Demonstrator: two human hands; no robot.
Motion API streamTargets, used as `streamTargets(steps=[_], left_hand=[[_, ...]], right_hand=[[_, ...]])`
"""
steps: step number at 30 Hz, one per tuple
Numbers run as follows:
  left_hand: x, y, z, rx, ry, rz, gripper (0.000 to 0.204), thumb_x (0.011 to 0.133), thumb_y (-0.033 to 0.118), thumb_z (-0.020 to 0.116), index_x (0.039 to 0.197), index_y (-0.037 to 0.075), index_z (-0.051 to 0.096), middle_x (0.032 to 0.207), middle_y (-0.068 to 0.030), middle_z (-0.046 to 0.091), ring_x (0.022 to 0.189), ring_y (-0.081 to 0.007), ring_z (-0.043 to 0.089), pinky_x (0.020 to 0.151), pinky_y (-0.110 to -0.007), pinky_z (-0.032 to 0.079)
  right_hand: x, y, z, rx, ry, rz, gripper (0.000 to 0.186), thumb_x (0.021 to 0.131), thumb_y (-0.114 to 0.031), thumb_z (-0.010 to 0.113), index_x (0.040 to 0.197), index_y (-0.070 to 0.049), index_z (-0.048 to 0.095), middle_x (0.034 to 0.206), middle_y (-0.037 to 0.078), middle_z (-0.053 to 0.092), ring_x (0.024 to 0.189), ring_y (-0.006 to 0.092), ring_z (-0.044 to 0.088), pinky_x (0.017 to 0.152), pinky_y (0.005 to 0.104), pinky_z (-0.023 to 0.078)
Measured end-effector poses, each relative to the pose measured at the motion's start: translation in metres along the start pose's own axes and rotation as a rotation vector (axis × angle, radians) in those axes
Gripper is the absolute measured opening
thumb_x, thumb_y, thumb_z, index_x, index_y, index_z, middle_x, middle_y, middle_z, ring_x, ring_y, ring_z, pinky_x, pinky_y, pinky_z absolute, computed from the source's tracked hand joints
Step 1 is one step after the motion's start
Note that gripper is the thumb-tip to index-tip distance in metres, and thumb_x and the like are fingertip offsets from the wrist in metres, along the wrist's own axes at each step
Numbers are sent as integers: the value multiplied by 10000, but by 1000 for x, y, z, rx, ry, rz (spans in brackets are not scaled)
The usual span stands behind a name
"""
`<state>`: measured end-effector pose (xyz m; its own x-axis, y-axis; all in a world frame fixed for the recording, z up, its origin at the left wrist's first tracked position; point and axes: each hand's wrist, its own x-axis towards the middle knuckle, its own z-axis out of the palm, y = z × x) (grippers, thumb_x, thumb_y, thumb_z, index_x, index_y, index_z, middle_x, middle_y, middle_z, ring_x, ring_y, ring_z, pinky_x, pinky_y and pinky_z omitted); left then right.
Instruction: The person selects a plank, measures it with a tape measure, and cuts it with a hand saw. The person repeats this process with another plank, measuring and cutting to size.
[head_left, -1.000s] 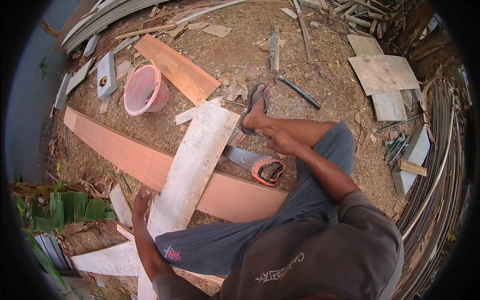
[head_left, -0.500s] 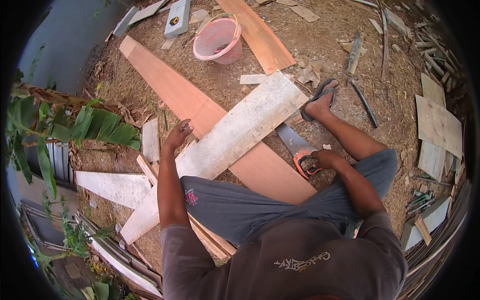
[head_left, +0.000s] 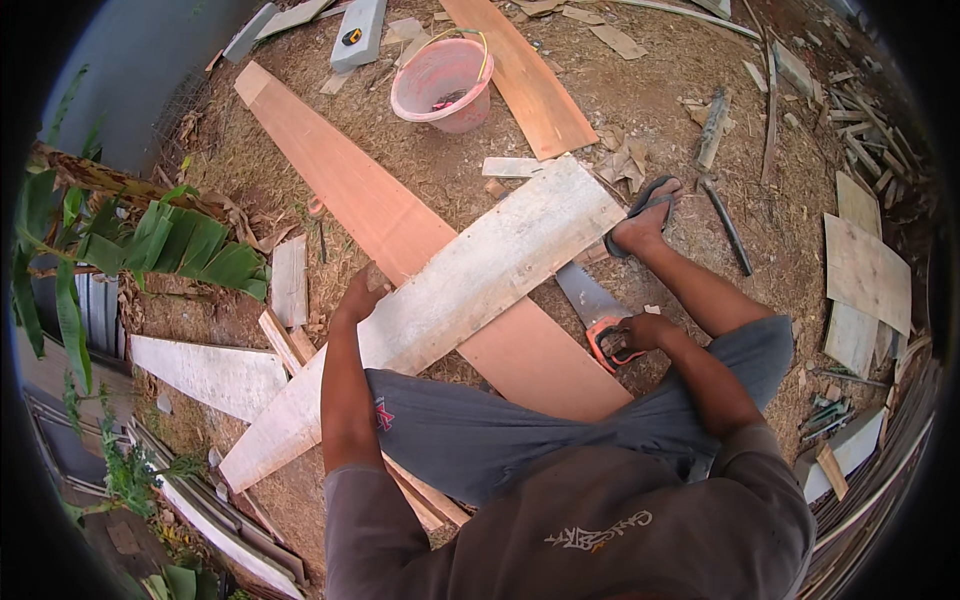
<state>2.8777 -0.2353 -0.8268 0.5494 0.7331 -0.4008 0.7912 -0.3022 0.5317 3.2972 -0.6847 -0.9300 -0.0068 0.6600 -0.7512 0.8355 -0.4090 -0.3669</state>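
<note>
One whitish board (head_left: 510, 250) lies slantwise before you, crossing over a long peach-coloured board (head_left: 350, 185). Your left hand (head_left: 362, 297) has come in to its left-hand edge; half a second ago those fingers were raised and more spread. They are now bent close to the edge, but whether they grip it or only rest there, you cannot tell. Your right hand (head_left: 645, 332) was near your foot (head_left: 640, 232) a second ago; now it is on the orange-and-black handle of the saw (head_left: 590, 295), fingers curled round the grip. That leaves tool and board both attended by your hands, though the saw lies low beside the boards, not up on the whitish one.

The blade's far end runs out of sight under the whitish board, so its tip is hidden. Your left forearm (head_left: 347, 400) and trouser leg (head_left: 460, 430) cover part of the whitish board's near stretch, and the trousers hide the peach-coloured one's near end. Farther out stands a pink bucket (head_left: 465, 115), its dark contents too small to name; a reddish plank (head_left: 520, 80) beside it is cut off at the top. Scrap wood (head_left: 868, 140) at upper right fades toward the dark rim.
</note>
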Motion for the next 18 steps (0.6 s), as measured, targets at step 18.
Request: streamTargets(steps=[18], left_hand=[[55, -10, 23, 202, -55, 2, 880, 892, 421, 727, 1596, 117, 296, 1637, -280, 227, 1516, -412, 265, 1223, -467, 303]], right_hand=[[-99, -27, -70, 352, 487, 95, 540, 902, -228, 721, 1402, -79, 581, 1204, 203, 699, 1120, 318, 682, 946, 407, 535]])
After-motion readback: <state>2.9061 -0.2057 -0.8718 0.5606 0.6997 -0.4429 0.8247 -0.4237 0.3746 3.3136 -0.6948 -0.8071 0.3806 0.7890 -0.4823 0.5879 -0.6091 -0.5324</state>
